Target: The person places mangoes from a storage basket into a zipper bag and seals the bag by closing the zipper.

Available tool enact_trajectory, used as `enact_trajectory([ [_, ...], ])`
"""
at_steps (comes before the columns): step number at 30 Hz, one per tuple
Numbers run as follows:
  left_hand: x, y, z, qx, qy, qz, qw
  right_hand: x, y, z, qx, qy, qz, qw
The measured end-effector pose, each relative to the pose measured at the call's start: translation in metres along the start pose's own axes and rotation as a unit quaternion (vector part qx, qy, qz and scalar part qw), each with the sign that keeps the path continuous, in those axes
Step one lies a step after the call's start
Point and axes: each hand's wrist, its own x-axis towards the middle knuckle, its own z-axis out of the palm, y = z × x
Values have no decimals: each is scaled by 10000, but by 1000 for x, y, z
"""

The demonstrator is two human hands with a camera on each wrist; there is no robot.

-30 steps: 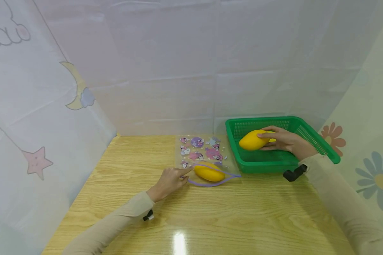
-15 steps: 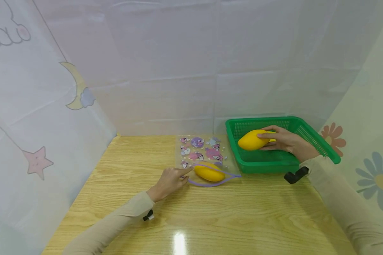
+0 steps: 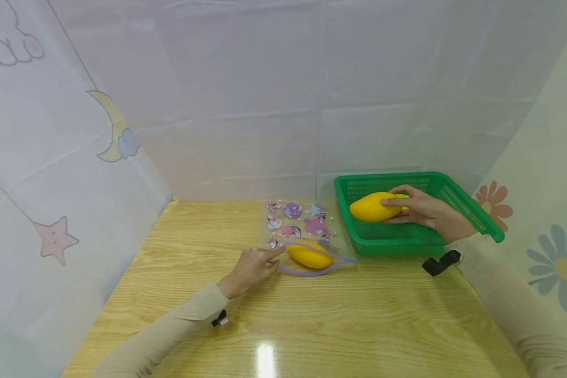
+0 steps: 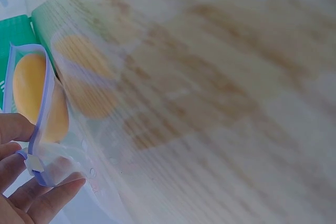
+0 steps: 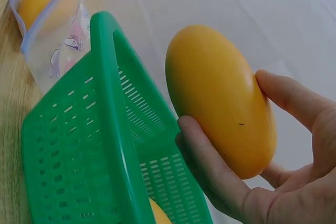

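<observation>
A clear slider zip bag (image 3: pixel 272 231) with pink and purple cartoon prints lies on the table, its purple-edged mouth gaping toward me. Inside it, near the mouth, rests a yellow mango (image 3: pixel 310 255). My left hand (image 3: pixel 250 270) pinches the left end of the bag's mouth, by the white slider (image 4: pixel 34 163). Over the green basket (image 3: pixel 397 248), my right hand (image 3: pixel 427 210) holds another mango (image 3: pixel 373 207) between thumb and fingers. The right wrist view shows part of one more mango (image 5: pixel 159 212) low in the basket.
The basket stands at the back right, close beside the bag. A pale cloth (image 3: pixel 245 105) hangs behind the wooden table (image 3: pixel 312 325), and printed cloths flank it on both sides.
The mango in my right hand has shifted slightly left above the basket and lies a little more level. My left hand and the bag stay in place.
</observation>
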Motion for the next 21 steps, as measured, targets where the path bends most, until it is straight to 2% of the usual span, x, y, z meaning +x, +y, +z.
enact_trajectory([
  [14,0,0,-1,-8,47,63,10000,-13,1,8,-154,-350,-235,9990],
  [21,0,-1,0,26,99,111,9999,-12,7,10,-364,-402,-536,9971],
])
